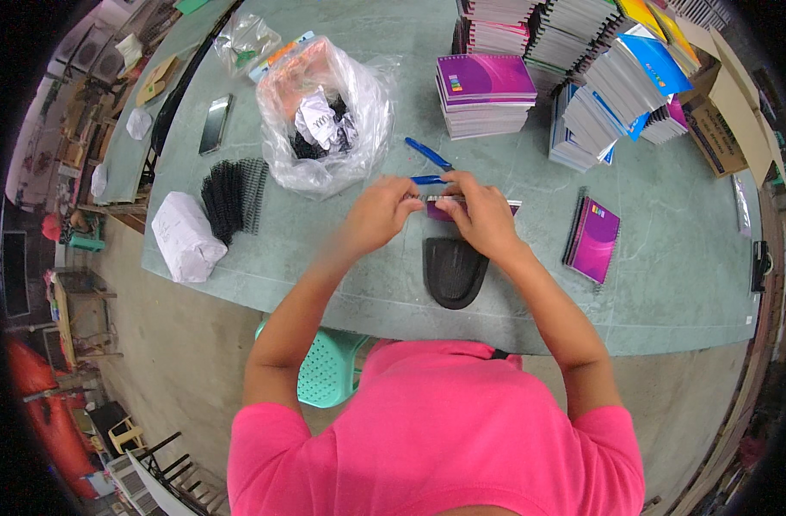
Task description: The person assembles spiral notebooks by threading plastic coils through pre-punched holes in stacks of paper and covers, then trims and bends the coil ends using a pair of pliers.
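Note:
A small purple notebook point(437, 211) is held low over the table, its edge facing me and partly hidden by my fingers. My right hand point(480, 215) is closed on it, thumb in front. At its left end, the thumb and fingers of my left hand point(384, 212) pinch together; what lies between them is too small to make out. Just beyond my fingertips are the blue handles of pliers point(428, 154). A black rounded pad point(455, 273) lies on the near side of the notebook. To the right rests a purple spiral notebook stack point(596, 238).
Black binding coils point(231, 199) lie beside a white paper bundle point(186, 237) on the left. Behind them are a phone point(215, 125) and a clear plastic bag point(371, 142) with crumpled paper. Notebook stacks point(487, 112) and a cardboard box point(715, 138) occupy the far right.

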A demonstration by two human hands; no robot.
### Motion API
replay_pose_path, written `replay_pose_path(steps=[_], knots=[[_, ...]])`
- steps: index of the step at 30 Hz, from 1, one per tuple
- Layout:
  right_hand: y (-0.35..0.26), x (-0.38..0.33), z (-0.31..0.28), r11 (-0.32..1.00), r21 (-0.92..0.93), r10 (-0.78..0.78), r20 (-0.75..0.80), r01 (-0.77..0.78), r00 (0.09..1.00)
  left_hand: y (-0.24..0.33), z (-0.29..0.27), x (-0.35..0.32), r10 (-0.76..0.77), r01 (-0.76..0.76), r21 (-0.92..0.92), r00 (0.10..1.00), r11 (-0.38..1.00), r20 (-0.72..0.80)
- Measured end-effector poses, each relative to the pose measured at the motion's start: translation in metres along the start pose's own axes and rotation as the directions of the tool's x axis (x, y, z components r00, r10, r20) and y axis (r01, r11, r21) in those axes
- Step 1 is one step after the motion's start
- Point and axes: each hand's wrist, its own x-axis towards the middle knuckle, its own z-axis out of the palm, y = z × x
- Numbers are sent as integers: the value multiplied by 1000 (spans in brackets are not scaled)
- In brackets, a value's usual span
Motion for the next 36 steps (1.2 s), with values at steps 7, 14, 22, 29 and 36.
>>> replay_pose_path(steps=[7,14,22,29,36], knots=[[4,0,11,990,-5,-141,-56,141,988,35,54,-44,290,-235,230,925,944,-247],[29,-20,-37,908,-418,56,161,17,985,35,68,-54,11,-11,2,996,1000,-90],[38,-30,-42,971,45,230,75,-233,970,39,9,-25,-93,-26,-247,883,969,-459],[49,-44,-59,976,-16,219,3,-218,976,64,-12,-10,32,-65,-139,974,988,-225],[48,-53,-60,977,43,210,-29,-208,977,67,23,0,185,-211,-85,952,974,-243]])
